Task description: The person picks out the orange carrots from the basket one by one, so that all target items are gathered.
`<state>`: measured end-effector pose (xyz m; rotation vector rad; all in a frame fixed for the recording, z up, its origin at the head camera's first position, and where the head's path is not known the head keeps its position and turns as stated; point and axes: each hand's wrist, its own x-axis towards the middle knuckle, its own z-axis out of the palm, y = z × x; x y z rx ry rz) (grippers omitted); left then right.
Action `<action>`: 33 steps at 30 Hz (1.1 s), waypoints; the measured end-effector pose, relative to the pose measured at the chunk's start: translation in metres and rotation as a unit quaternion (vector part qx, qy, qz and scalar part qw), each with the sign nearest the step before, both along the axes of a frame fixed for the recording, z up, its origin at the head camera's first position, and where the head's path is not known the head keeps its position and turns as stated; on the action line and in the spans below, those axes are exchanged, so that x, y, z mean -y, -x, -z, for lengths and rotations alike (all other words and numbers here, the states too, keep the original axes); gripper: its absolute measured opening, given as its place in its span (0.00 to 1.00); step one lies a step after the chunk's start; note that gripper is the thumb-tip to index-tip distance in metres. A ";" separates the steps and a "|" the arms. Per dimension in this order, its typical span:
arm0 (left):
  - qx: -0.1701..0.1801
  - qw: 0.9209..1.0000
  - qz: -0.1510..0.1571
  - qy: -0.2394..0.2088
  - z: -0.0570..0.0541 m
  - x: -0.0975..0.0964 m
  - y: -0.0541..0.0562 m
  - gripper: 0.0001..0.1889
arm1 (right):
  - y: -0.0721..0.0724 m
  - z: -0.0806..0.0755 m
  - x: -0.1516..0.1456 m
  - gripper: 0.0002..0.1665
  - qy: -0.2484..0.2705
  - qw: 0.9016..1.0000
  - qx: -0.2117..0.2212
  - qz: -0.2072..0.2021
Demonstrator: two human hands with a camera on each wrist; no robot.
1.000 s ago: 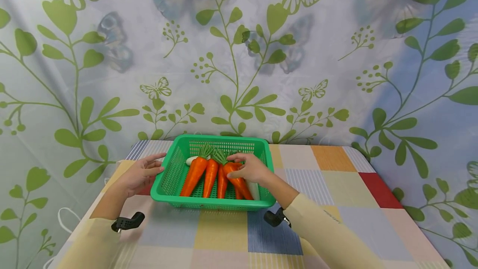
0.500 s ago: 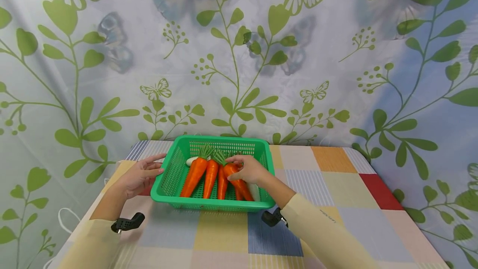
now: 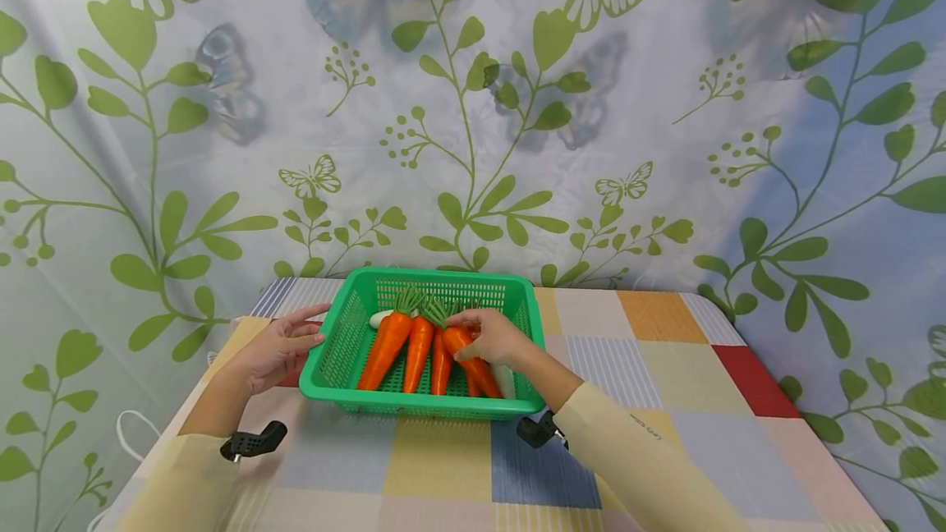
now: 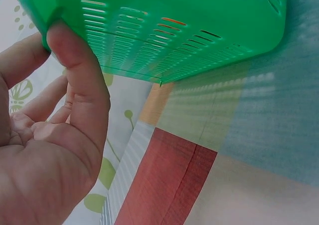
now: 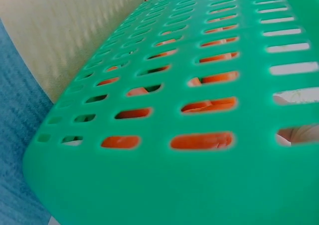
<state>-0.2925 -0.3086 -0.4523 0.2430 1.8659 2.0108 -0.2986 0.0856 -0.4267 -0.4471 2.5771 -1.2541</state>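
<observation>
A green plastic basket (image 3: 421, 409) with slotted walls holds several carrots (image 3: 417, 351) with green stem tops. My right hand (image 3: 493, 337) reaches in over the right side, its thumb and fingers around the top of a carrot (image 3: 480, 372) that leans across the pile. In the right wrist view the basket wall (image 5: 109, 185) hides nearly all of that hand; orange shows through the slots. At the basket's left end, my left hand (image 3: 277, 347) touches the rim with thumb and forefinger, the fingers loosely extended. The left wrist view shows its thumb (image 4: 67, 48) against the rim.
Inside the basket lie a long white vegetable (image 3: 505, 380) at the right and a rounded white one (image 3: 379, 318) at the back left. A patchwork cloth (image 3: 436, 458) covers the table. A leaf-patterned curtain (image 3: 517, 146) hangs behind. White cable (image 3: 133, 433) loops at the left.
My right hand has shifted very slightly left over the carrot. The left hand, basket and carrots look the same.
</observation>
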 end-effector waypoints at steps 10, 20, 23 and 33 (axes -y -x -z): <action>0.004 1.000 0.000 -0.012 -0.002 -0.002 -0.003 0.38 | -0.002 0.000 0.001 0.32 -0.018 1.000 -0.007 0.004; 0.006 1.000 -0.004 -0.015 -0.001 -0.003 -0.004 0.38 | -0.003 0.000 0.000 0.30 -0.007 1.000 -0.001 0.010; 0.006 1.000 -0.007 -0.014 -0.001 -0.003 -0.004 0.38 | -0.002 0.000 -0.001 0.30 -0.004 1.000 0.001 0.015; 0.009 1.000 -0.004 -0.020 -0.001 -0.003 -0.005 0.38 | -0.003 -0.002 -0.004 0.29 0.011 1.000 0.001 0.029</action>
